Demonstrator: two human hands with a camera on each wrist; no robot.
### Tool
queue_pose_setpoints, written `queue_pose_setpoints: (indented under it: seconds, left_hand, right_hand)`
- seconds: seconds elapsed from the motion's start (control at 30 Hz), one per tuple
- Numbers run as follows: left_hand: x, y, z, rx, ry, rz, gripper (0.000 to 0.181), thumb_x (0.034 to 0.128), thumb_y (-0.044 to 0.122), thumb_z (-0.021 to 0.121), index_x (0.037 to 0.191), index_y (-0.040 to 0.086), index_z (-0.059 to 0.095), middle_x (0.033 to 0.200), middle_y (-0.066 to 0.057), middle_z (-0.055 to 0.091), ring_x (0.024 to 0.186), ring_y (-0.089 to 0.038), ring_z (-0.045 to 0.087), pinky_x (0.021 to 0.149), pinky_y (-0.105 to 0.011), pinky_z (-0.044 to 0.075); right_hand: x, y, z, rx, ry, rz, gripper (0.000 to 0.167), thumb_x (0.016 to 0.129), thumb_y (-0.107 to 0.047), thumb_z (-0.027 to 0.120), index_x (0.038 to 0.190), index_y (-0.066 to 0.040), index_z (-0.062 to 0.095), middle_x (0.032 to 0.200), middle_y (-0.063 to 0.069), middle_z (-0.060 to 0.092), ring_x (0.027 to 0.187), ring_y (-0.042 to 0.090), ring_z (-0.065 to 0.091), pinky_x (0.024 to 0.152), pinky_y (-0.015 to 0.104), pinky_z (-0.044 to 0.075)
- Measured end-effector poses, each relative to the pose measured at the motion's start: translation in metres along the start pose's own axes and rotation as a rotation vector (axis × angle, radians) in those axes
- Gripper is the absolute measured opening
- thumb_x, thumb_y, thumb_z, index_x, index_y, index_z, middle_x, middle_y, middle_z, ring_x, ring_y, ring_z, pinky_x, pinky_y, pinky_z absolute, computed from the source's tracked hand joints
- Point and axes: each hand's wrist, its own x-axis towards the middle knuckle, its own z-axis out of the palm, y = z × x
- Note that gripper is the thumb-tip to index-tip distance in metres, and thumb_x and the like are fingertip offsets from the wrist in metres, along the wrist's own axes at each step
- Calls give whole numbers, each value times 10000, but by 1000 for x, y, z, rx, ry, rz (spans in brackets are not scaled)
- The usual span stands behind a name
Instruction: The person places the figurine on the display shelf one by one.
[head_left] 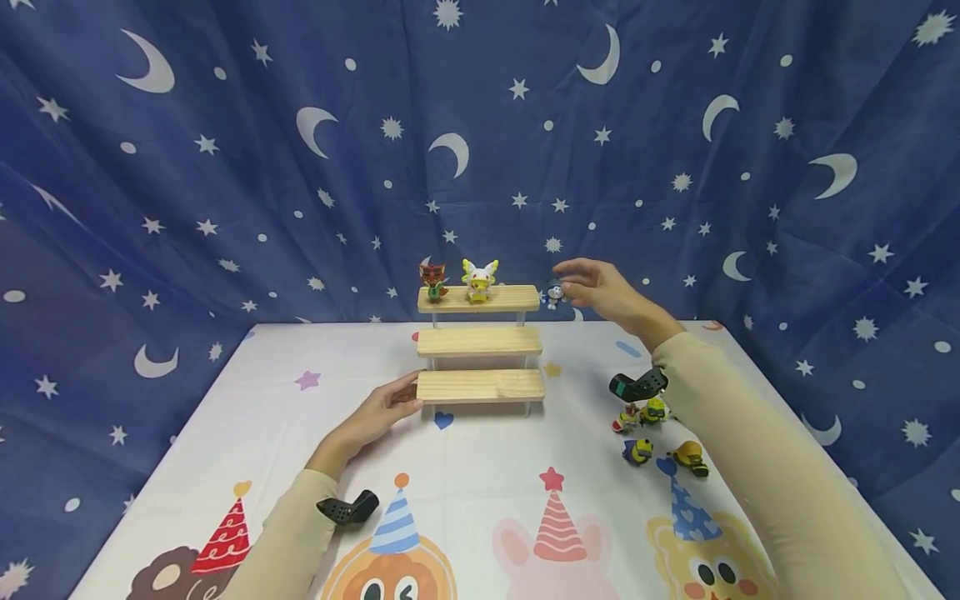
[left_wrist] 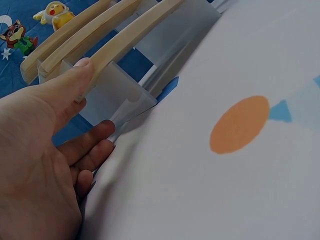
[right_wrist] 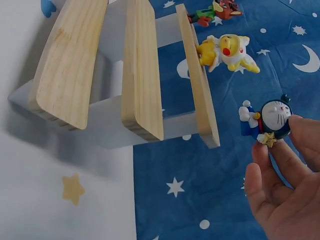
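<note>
Pinched in the right hand, the blue figure is up in the air off the right end of the shelf, near its top, long axis roughly upright, head up. Only the right wrist view clearly shows its whiskers and gold star; only the head view shows four loose figures. The left hand grips the bottom tier's left end.

Right hand raised, pinching; left hand lower, thumb above bent fingers.
</note>
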Motion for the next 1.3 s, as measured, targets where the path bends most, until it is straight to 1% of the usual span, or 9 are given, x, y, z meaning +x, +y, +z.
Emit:
queue_pose_setpoints:
  seconds: [0.2, 0.37, 0.6, 0.7, 0.8, 0.93, 1.07, 1.17, 1.3]
  left_hand:
    - [0, 2, 0, 10, 5, 16, 707, 1024, 308, 605, 1611, 108, 265, 1566, -231, 435, 1423, -409, 451, 1188, -575, 362]
    - [0, 2, 2, 15, 2, 16, 705, 1029, 304, 597, 1612, 100, 257, 1556, -233, 446, 1412, -401, 462, 1181, -563, 376]
    - [-2, 2, 2, -12, 19, -16, 712, 1011, 339, 621, 1610, 152, 285, 1577, -198, 436, 1430, -388, 448, 1192, -567, 361]
    - [-2, 2, 2, -6, 22, -15, 722, 1009, 341, 624, 1610, 137, 280, 1572, -212, 436, 1432, -396, 447, 1190, -563, 366]
    - [-2, 2, 2, -1, 21, -18, 729, 1009, 345, 624, 1612, 132, 274, 1574, -217, 431, 1437, -399, 441, 1190, -560, 367]
    - [-1, 3, 1, -4, 22, -21, 727, 1007, 349, 625, 1612, 148, 277, 1579, -210, 426, 1444, -400, 432, 1196, -567, 356]
    - [-1, 3, 1, -10, 20, -24, 720, 1010, 342, 621, 1613, 154, 277, 1584, -202, 423, 1447, -398, 426, 1204, -576, 339]
    - [-3, 3, 1, -15, 14, -28, 719, 1012, 335, 619, 1614, 152, 273, 1585, -196, 424, 1446, -392, 427, 1207, -575, 334]
    - [-3, 3, 2, -20, 14, -27, 720, 1010, 334, 622, 1613, 149, 274, 1580, -197, 431, 1440, -390, 434, 1204, -573, 338]
  right_hand:
    - [7, -5, 4, 0, 22, 21, 423, 1076, -150, 487, 1488, -57, 457, 1529, 190, 499, 1362, 373, 516, 1138, 521, 447]
    - [16, -7, 6, 15, 28, 5, 422, 1072, -131, 492, 1487, -62, 465, 1562, 164, 467, 1401, 356, 481, 1138, 520, 446]
    - [33, -8, 15, 141, -7, -4, 444, 1065, -143, 514, 1503, -101, 453, 1635, 102, 374, 1493, 320, 382, 1187, 476, 406]
    - [38, -7, 17, 188, -6, 13, 443, 1063, -128, 512, 1502, -116, 456, 1649, 83, 350, 1512, 306, 352, 1201, 465, 389]
    - [42, -5, 19, 206, -8, 24, 444, 1067, -120, 500, 1508, -126, 453, 1660, 81, 325, 1527, 295, 327, 1216, 464, 365]
    - [47, -1, 23, 231, 8, 35, 438, 1067, -117, 501, 1502, -134, 464, 1664, 74, 314, 1526, 277, 325, 1232, 469, 336]
    - [52, 4, 28, 256, 13, 54, 447, 1061, -109, 513, 1505, -110, 466, 1646, 73, 352, 1507, 277, 352, 1232, 484, 328]
    - [55, 6, 32, 254, 3, 57, 455, 1060, -109, 515, 1511, -96, 459, 1632, 86, 378, 1494, 285, 369, 1225, 496, 336]
    - [56, 7, 35, 241, 6, 51, 446, 1058, -119, 525, 1501, -114, 476, 1631, 87, 380, 1487, 289, 380, 1216, 493, 354]
